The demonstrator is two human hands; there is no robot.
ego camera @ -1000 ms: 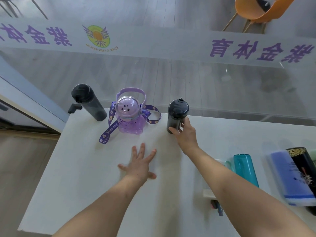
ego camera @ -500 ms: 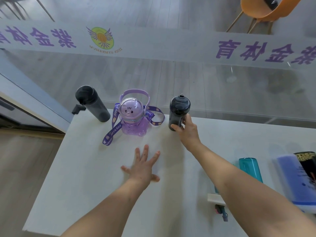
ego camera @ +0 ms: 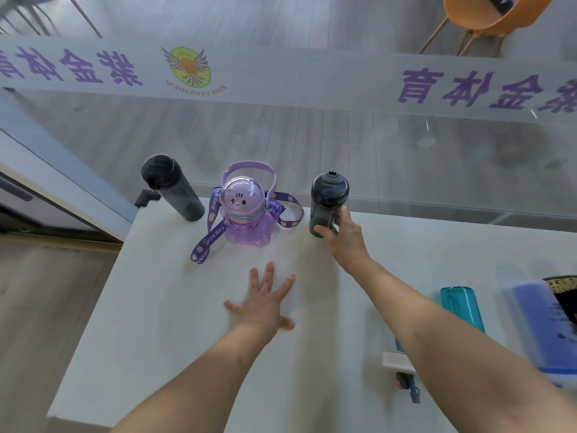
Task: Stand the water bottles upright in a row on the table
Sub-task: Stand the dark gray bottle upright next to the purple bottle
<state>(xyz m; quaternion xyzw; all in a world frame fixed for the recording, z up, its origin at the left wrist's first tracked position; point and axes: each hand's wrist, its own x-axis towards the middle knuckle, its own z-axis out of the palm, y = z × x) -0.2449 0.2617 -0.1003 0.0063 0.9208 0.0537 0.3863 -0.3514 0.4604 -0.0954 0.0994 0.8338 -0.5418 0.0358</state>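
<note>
Three bottles stand upright along the far edge of the white table [ego camera: 175, 323]: a tall dark grey bottle [ego camera: 171, 187] at the left, a purple bunny-lidded bottle [ego camera: 246, 207] with a strap in the middle, and a dark bottle [ego camera: 326, 203] with a wide cap at the right. My right hand [ego camera: 345, 235] grips the lower part of that right bottle. My left hand [ego camera: 265, 303] lies flat on the table with fingers spread, holding nothing. A teal bottle [ego camera: 462, 307] lies on its side at the right, partly behind my right forearm.
A blue-purple bottle [ego camera: 543, 332] and a black printed bottle [ego camera: 565, 295] lie at the table's right edge. A small white and pink item [ego camera: 402, 370] lies by my right forearm. A glass wall with a lettered band stands just behind the table. An orange chair [ego camera: 487, 17] is beyond it.
My right hand stays on the dark bottle, which now stands slightly closer to the far edge. My left hand has not moved on the table. The camera view shifted a little.
</note>
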